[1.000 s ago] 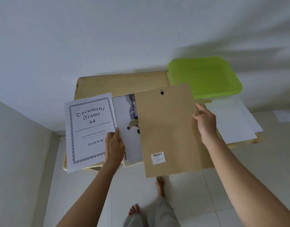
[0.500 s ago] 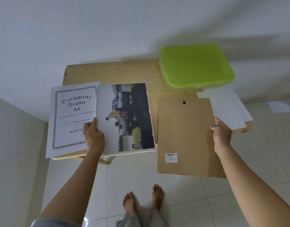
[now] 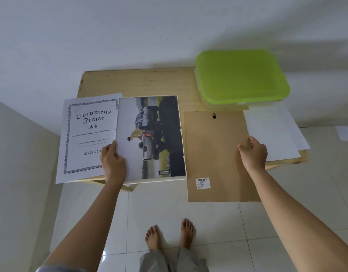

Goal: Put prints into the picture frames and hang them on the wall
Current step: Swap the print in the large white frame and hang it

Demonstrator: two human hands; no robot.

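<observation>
A picture frame (image 3: 181,180) lies face down on the wooden table (image 3: 141,83), with a truck photo print (image 3: 153,134) lying in it. My left hand (image 3: 112,160) pinches the white "Document Frame A4" insert sheet (image 3: 86,134) at its right edge, beside the print. My right hand (image 3: 252,152) holds the brown backing board (image 3: 216,154) by its right edge. The board lies flat to the right of the frame, its near end past the table edge. A black hanger hook (image 3: 214,115) sits at its far end.
A clear box with a lime-green lid (image 3: 240,75) stands at the table's back right. White sheets (image 3: 271,134) lie under the board's right side. A white wall rises behind the table. My bare feet (image 3: 169,238) stand on white floor tiles.
My right hand carried the backing board off the frame and lowered it to the right, uncovering the print. My left hand drew the insert sheet further left.
</observation>
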